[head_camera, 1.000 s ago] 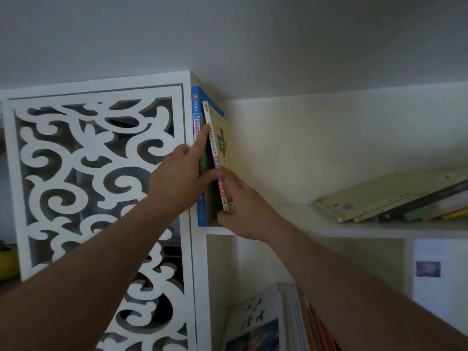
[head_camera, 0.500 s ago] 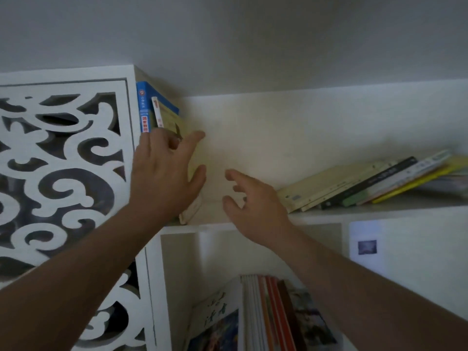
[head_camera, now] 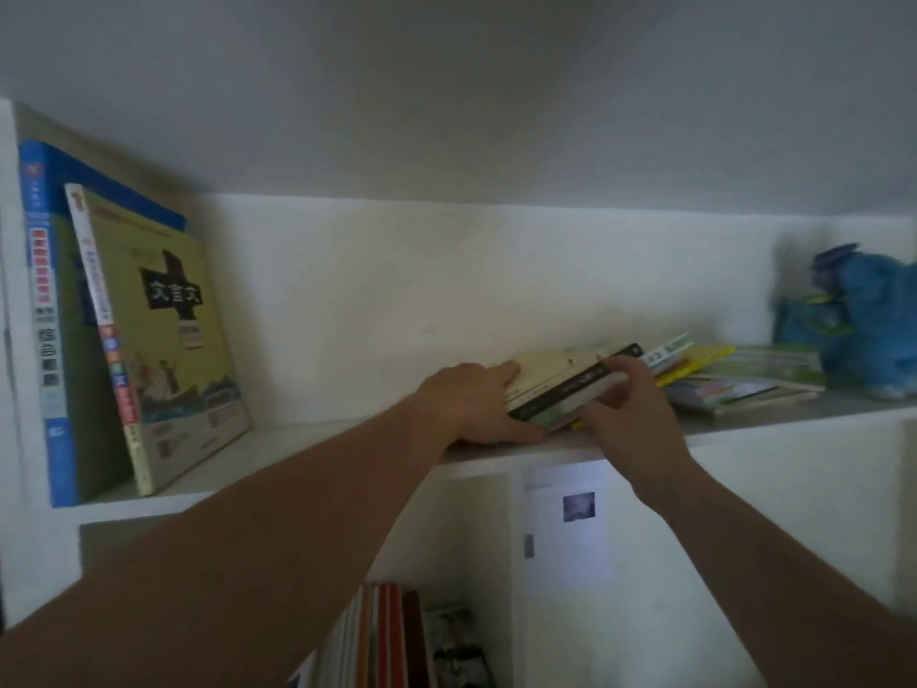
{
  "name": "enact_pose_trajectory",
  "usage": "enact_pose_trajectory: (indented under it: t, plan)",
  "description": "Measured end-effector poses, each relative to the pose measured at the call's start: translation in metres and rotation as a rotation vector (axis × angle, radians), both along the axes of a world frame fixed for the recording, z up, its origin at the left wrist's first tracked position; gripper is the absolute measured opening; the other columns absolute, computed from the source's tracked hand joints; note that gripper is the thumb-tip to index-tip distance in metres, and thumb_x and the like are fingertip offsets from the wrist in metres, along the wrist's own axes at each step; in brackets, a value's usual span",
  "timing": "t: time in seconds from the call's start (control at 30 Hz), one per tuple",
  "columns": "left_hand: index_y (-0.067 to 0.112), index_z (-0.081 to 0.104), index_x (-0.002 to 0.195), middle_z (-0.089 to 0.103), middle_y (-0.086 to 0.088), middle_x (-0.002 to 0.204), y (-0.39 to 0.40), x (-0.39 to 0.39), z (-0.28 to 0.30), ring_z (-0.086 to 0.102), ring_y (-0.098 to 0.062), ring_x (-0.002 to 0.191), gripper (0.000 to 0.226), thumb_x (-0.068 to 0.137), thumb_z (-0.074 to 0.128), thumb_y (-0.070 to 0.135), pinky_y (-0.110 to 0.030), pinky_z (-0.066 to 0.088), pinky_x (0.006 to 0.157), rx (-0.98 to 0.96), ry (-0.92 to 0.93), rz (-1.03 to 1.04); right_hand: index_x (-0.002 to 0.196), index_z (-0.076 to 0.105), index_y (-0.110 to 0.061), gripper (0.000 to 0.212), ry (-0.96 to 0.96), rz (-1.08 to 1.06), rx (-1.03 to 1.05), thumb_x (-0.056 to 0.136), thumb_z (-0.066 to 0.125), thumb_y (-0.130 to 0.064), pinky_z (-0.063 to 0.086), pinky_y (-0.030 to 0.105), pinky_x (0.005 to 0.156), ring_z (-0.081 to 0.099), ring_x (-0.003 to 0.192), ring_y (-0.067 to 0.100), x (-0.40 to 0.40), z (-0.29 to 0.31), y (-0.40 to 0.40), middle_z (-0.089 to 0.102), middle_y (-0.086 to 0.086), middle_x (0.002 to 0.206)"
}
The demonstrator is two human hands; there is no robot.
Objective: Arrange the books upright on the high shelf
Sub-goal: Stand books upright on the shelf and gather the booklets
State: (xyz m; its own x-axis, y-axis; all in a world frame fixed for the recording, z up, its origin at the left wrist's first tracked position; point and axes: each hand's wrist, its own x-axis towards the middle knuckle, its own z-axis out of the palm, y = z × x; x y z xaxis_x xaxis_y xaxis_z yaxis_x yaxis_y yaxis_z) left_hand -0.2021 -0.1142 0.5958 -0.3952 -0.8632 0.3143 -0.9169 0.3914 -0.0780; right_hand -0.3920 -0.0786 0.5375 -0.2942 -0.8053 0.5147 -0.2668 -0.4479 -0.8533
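Gripping flat glossy book stack (head_camera: pixel 570 384)

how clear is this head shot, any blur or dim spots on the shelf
Head view: dim, flat indoor light with no glare; the blue soft toy at the far right is smeared by motion blur, as is the flat pile of books; the yellow-green book leaning at the left is sharper, its cover title readable; wide-angle distortion bows the high shelf edge; both forearms fall in shadow.
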Motion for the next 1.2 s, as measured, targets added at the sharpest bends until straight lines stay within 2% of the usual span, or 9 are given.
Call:
enact_pose_trajectory:
  t: [0.1, 0.27, 0.37, 0.5, 0.6, 0.73, 0.83, 1.0, 1.2]
  plan:
    - [0.039, 0.022, 0.164, 0.043, 0.002, 0.162, -0.007, 0.005, 0.017, 0.049, -0.024, 0.137, 0.113, 0.072, 0.072, 0.082, -0.038, 0.045, 0.11, 0.048, -0.015, -0.01, 0.131, 0.045, -0.048, 0.067, -0.12, 0.07, 0.034, 0.086, 0.074, -0.008, 0.061, 0.061, 0.091, 0.072, 0.105, 0.028, -0.013, -0.001, -0.013, 0.073, 0.004, 0.11]
    - [0.041, 0.041, 0.156, 0.061, 0.004, 0.143, -0.009, 0.017, 0.024, 0.061, -0.016, 0.116, 0.078, 0.087, 0.072, 0.059, -0.037, 0.055, 0.099, 0.015, 0.177, -0.14, 0.157, 0.025, -0.05, 0.097, -0.329, 0.173, 0.026, 0.089, 0.065, 0.006, 0.06, 0.052, 0.092, 0.066, 0.09, 0.024, -0.018, 0.0, -0.016, 0.07, 0.011, 0.098]
    - [0.04, 0.04, 0.153, 0.065, 0.003, 0.132, -0.006, 0.021, 0.019, 0.065, -0.015, 0.102, 0.066, 0.093, 0.068, 0.051, -0.037, 0.06, 0.088, -0.109, 0.302, -0.181, 0.158, 0.031, -0.041, 0.088, -0.311, 0.089, -0.049, 0.091, 0.064, 0.005, 0.064, 0.05, 0.088, 0.073, 0.09, 0.026, -0.011, -0.001, -0.008, 0.069, -0.001, 0.094]
    - [0.031, 0.034, 0.154, 0.062, -0.003, 0.132, 0.002, 0.028, 0.011, 0.063, -0.021, 0.1, 0.066, 0.098, 0.065, 0.043, -0.035, 0.059, 0.082, -0.194, 0.379, -0.137, 0.143, 0.05, -0.038, 0.06, -0.13, 0.065, -0.18, 0.095, 0.061, -0.003, 0.058, 0.024, 0.063, 0.069, 0.075, 0.01, 0.014, 0.007, 0.004, 0.066, -0.006, 0.093]
    - [0.033, 0.032, 0.154, 0.063, -0.008, 0.137, 0.015, 0.045, 0.005, 0.064, -0.024, 0.106, 0.066, 0.097, 0.066, 0.036, -0.038, 0.058, 0.088, -0.243, 0.448, -0.166, 0.137, 0.056, -0.045, 0.049, -0.245, 0.459, 0.006, 0.097, 0.071, -0.022, 0.063, 0.044, 0.09, 0.07, 0.113, 0.022, 0.047, 0.031, 0.003, 0.068, -0.003, 0.124]
    - [0.038, 0.027, 0.156, 0.062, 0.005, 0.131, 0.048, 0.074, 0.0, 0.066, -0.011, 0.1, 0.07, 0.098, 0.066, 0.033, -0.021, 0.058, 0.079, -0.275, 0.558, -0.201, 0.158, 0.012, -0.062, 0.112, -0.258, 0.655, 0.173, 0.074, 0.085, -0.063, 0.049, 0.073, 0.1, 0.049, 0.142, 0.03, 0.091, 0.049, -0.002, 0.046, -0.014, 0.159]
    - [0.038, 0.028, 0.156, 0.064, 0.015, 0.114, 0.077, 0.105, -0.004, 0.067, 0.004, 0.092, 0.073, 0.096, 0.067, 0.028, -0.01, 0.055, 0.068, -0.341, 0.693, -0.197, 0.158, 0.012, -0.062, 0.104, -0.192, 0.72, 0.047, 0.084, 0.084, -0.05, 0.051, 0.07, 0.1, 0.052, 0.139, 0.025, 0.135, 0.055, 0.004, 0.051, -0.019, 0.15]
    - [0.035, 0.017, 0.161, 0.052, 0.015, 0.145, 0.111, 0.172, -0.014, 0.057, 0.005, 0.125, 0.097, 0.089, 0.074, 0.005, -0.019, 0.057, 0.092, -0.319, 0.824, -0.233, 0.149, 0.035, -0.059, 0.09, -0.055, 0.872, -0.057, 0.074, 0.084, -0.057, 0.056, 0.062, 0.101, 0.066, 0.125, 0.018, 0.229, 0.057, 0.017, 0.064, -0.03, 0.129]
    - [0.0, 0.039, 0.15, 0.051, -0.018, 0.121, 0.136, 0.236, -0.029, 0.048, -0.025, 0.103, 0.089, 0.089, 0.056, 0.063, -0.035, 0.049, 0.084, -0.847, 0.134, 0.485, 0.14, 0.054, -0.06, 0.059, 0.166, 1.001, -0.009, 0.084, 0.074, -0.068, 0.056, 0.044, 0.107, 0.069, 0.12, 0.009, 0.301, 0.038, 0.021, 0.07, -0.018, 0.131]
